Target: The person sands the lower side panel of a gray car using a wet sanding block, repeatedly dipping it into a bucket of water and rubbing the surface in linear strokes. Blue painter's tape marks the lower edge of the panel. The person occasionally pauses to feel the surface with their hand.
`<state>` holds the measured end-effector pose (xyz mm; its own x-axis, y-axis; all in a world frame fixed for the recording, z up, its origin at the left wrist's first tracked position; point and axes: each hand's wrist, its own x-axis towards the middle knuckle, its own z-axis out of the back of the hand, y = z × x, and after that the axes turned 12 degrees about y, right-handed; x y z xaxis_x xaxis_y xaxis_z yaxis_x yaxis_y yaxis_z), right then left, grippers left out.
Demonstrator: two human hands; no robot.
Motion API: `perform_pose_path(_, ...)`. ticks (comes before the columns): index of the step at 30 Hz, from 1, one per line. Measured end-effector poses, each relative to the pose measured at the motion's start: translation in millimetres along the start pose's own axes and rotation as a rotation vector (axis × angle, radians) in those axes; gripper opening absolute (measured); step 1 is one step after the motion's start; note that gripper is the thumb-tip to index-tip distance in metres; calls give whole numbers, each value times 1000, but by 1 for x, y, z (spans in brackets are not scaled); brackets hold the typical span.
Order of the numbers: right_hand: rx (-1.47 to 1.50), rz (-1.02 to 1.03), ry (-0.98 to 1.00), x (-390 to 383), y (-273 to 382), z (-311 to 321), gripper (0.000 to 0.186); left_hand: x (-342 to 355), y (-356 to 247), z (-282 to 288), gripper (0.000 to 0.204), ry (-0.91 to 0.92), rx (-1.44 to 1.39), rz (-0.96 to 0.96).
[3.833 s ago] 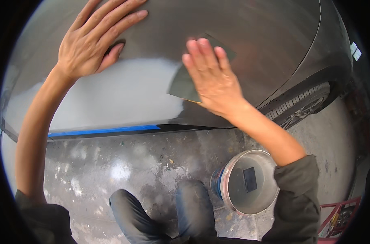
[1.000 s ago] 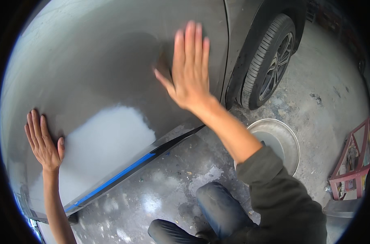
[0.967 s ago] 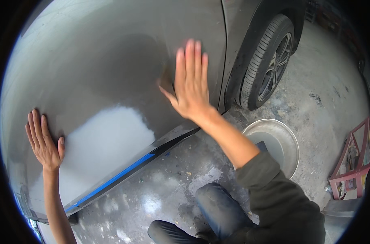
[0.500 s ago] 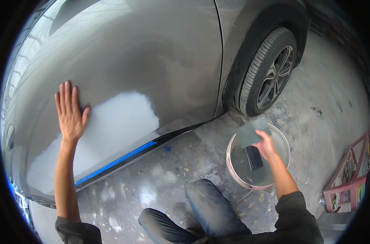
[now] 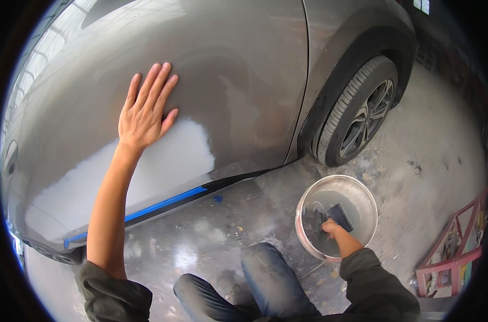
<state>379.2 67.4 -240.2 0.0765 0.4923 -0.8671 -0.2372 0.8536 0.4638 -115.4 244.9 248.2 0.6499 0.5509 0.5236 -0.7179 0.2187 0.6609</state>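
While the glossy grey-brown metal car door (image 5: 244, 80) is touched by the flat left hand (image 5: 142, 119), its fingers are spread and nothing is grasped by them. The smooth whitish patch (image 5: 177, 155) low on the door is partly hidden behind the left forearm (image 5: 108, 214), and its lower edge is bordered by a bright blue strip of tape (image 5: 166, 204). The right hand (image 5: 332, 228) is lowered into a round, pale-rimmed bucket (image 5: 362, 196) of greyish water (image 5: 330, 198), which is set on the stained grey concrete floor (image 5: 415, 134) near the black rubber tyre (image 5: 347, 110). Its fingers are partly hidden at a dark, blurred shape, so whether anything is grasped cannot be told. Just beside them, a dark rectangular block (image 5: 341, 217) is contained in the bucket.
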Motion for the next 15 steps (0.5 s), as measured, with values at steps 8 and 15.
perform_pose_path(8,680,178,463,-81,39,27,39,-2,3,-1,74,4,-17,-9)
perform_pose_path(15,761,1142,664,-306,278,28,43,-4,8,-2,72,-19,-4,-37)
